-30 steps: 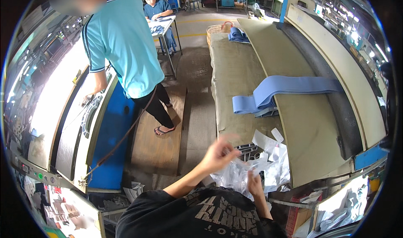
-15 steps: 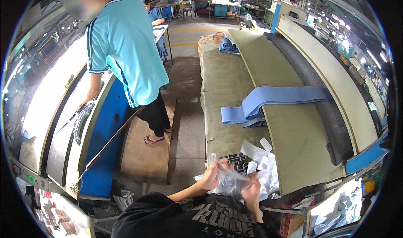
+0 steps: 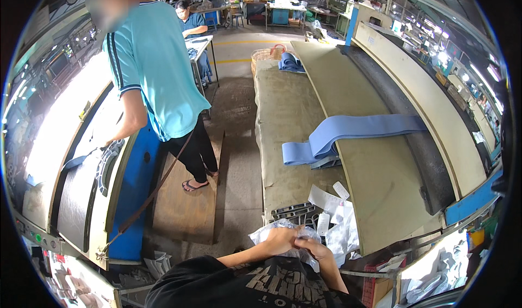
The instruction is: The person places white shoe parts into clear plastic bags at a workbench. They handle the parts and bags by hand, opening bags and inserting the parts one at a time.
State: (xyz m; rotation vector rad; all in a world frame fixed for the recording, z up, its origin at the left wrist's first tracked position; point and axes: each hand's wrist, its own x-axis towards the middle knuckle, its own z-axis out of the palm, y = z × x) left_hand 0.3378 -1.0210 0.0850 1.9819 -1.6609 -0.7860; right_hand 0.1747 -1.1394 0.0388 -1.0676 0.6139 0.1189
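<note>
Close to my body, my left hand (image 3: 281,240) and my right hand (image 3: 315,250) come together with fingers closed on a crumpled clear plastic bag (image 3: 263,235). The bag bunches around and below both hands, so its contents, if any, cannot be made out. Just beyond my fingers lie several dark metal frame-like pieces (image 3: 293,212) at the near end of the worktable. White paper sheets (image 3: 343,233) and a white tag (image 3: 323,224) rest beside them, right of my right hand.
A folded blue strip (image 3: 348,131) lies across the table (image 3: 283,104) and the raised greenish board (image 3: 370,96). A long machine beam (image 3: 413,85) borders the right. At left, a co-worker in a turquoise shirt (image 3: 163,63) stands at another machine. A wicker basket (image 3: 266,54) stands beyond.
My hands have drawn together and lower, and the plastic bag is more bunched up. The metal pieces show more fully. The co-worker's arm has moved, and a blue strip now shows near it.
</note>
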